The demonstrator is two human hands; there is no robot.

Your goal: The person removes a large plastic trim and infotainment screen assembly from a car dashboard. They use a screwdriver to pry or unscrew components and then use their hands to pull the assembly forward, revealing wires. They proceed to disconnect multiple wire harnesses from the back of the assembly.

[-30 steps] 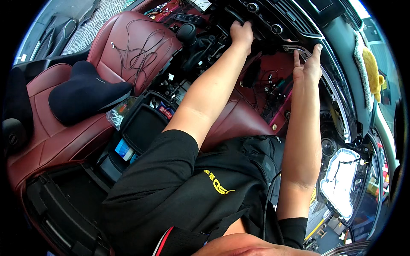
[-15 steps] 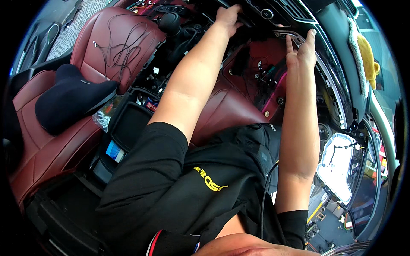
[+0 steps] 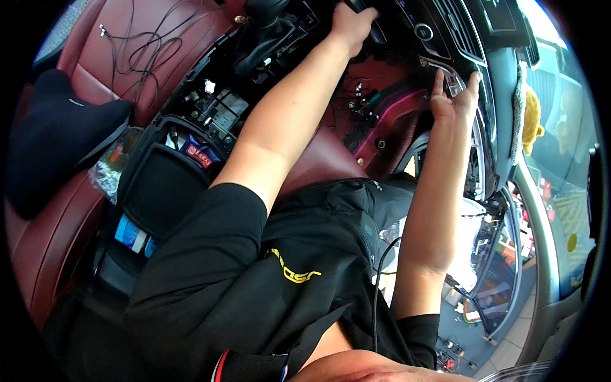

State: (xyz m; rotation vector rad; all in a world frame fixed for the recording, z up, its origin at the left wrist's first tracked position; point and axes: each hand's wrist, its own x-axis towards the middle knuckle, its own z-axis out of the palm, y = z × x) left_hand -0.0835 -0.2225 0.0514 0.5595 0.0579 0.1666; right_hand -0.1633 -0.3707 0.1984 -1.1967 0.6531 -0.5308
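Observation:
I am reaching forward with both arms to a car's dashboard trim panel (image 3: 439, 48), which has a round knob and air vents. My left hand (image 3: 352, 27) is closed round the panel's black lower edge at the left, with its fingertips partly hidden. At the panel's right end, my right hand (image 3: 454, 105) grips the edge, its thumb and one finger showing apart on either side. The other fingers of that hand are out of sight. A silver-edged opening (image 3: 436, 65) shows beside it.
The gear lever (image 3: 264, 9) stands in a stripped centre console with exposed parts. Thin black cables (image 3: 149, 54) lie on the red seat beside a dark cushion (image 3: 60, 137). Loose connectors (image 3: 359, 92) hang in the footwell. A yellow plush toy (image 3: 533, 121) sits on the dashboard.
My view has shifted, so the seat and console sit further left and the dashboard lower. Both hands stay at the dashboard panel with much the same hold.

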